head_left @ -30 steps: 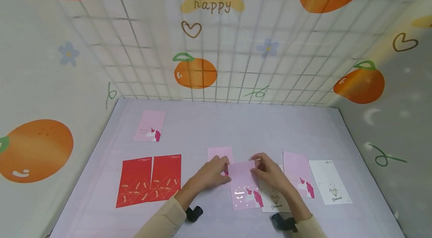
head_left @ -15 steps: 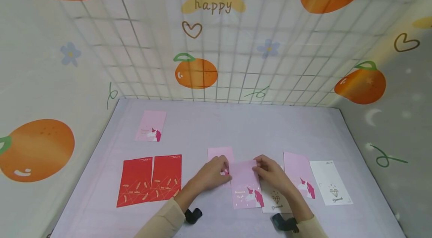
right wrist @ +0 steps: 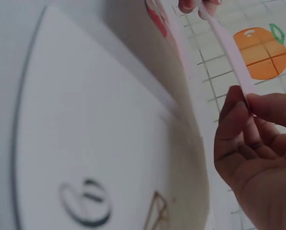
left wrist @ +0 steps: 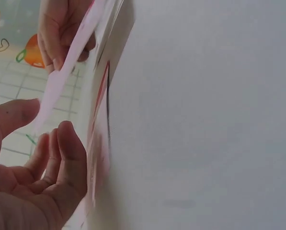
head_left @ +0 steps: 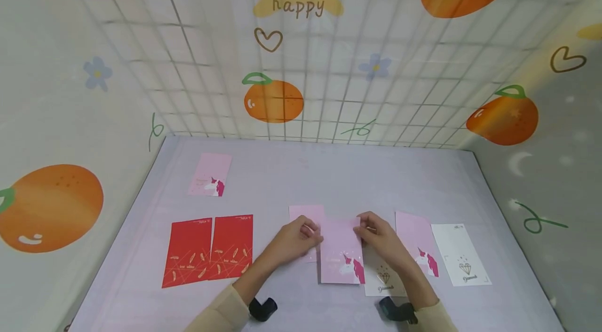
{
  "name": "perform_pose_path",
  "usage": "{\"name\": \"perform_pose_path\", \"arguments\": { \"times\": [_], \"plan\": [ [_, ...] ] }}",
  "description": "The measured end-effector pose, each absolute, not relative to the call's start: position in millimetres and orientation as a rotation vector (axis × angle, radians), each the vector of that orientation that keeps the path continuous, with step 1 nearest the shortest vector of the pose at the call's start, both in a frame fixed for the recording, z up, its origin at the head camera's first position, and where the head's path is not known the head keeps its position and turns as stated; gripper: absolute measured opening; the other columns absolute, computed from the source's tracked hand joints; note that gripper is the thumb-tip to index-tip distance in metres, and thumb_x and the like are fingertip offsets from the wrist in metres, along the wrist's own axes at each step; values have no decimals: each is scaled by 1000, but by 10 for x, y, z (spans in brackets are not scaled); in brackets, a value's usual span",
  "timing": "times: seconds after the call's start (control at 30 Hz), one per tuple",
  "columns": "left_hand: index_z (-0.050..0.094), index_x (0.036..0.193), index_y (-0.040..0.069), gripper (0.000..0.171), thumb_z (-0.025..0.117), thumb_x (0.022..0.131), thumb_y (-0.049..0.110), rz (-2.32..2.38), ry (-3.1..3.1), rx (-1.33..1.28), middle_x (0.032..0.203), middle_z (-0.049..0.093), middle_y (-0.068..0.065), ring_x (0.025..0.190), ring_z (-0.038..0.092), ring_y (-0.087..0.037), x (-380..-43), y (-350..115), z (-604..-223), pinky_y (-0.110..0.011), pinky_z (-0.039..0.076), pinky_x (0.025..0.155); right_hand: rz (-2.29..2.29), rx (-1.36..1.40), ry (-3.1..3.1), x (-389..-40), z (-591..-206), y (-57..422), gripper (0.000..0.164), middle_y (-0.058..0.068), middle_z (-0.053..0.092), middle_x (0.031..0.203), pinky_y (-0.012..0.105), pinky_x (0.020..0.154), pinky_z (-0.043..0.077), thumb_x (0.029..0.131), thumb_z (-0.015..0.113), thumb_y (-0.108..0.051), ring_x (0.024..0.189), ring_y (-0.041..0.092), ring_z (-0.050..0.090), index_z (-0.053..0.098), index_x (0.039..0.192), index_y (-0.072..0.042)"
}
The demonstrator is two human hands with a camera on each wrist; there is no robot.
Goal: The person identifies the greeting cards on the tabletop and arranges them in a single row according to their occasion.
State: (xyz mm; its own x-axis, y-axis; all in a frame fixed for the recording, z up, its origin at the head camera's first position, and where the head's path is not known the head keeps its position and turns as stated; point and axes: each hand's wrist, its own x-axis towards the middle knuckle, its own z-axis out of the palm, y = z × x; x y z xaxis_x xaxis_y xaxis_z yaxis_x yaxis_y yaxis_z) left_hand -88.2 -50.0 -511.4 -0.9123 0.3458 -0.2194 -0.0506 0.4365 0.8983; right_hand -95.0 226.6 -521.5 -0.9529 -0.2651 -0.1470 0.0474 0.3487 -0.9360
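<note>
In the head view, a pink unicorn greeting card [head_left: 338,248] is held up in front of the person, a dark shadow along its lower edge. The right hand [head_left: 382,238] pinches its right edge; in the right wrist view the card [right wrist: 234,55] sits between thumb and fingers. At the card's left edge is the left hand [head_left: 293,242]. In the left wrist view, the left thumb [left wrist: 25,114] is against or very near the card, its fingers apart from it. Behind the left hand, partly covered, lies another pink card [head_left: 303,212]. A white diamond card [head_left: 383,277] lies under the right forearm.
Two red cards [head_left: 188,248] lie side by side at left, with a pink unicorn card [head_left: 209,172] farther back. Right of the hands lie a pink unicorn card [head_left: 416,240] and a white diamond card [head_left: 461,253]. Printed fabric walls surround the table [head_left: 348,175].
The held card has moved slightly away from the person and up, with a shadow now showing beneath it. Both hands moved with it, and the left fingers have loosened at its edge.
</note>
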Motion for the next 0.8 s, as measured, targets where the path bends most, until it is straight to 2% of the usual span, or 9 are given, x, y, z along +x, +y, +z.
{"name": "perform_pose_path", "arguments": {
  "times": [0.27, 0.4, 0.8],
  "plan": [
    [55, 120, -3, 38, 72, 90, 14, 1837, 1966, 60, 100, 63, -12, 80, 69, -25, -830, -485, -5145, -38, 60, 69, -1768, -119, 2325, -968, -5128, 2262, 24, 16, 56, 98, 31, 74, 56, 101, 63, -24, 81, 27, 62, 57, 120, -11],
    [55, 119, -3, 36, 71, 89, 9, 1896, 1842, 8, 100, 62, -13, 79, 70, -24, -806, -471, -5139, -39, 60, 71, -1804, -94, 2310, -977, -5110, 2259, 25, 17, 56, 99, 30, 75, 56, 101, 63, -25, 82, 27, 62, 57, 121, -11],
    [60, 111, 0, 27, 73, 89, 8, 1851, 1819, 63, 96, 64, -10, 83, 68, -22, -749, -473, -5110, -38, 60, 72, -1841, -37, 2291, -977, -5078, 2209, 26, 16, 56, 100, 29, 75, 55, 100, 64, -23, 82, 25, 61, 58, 122, -11]
  ]
}}
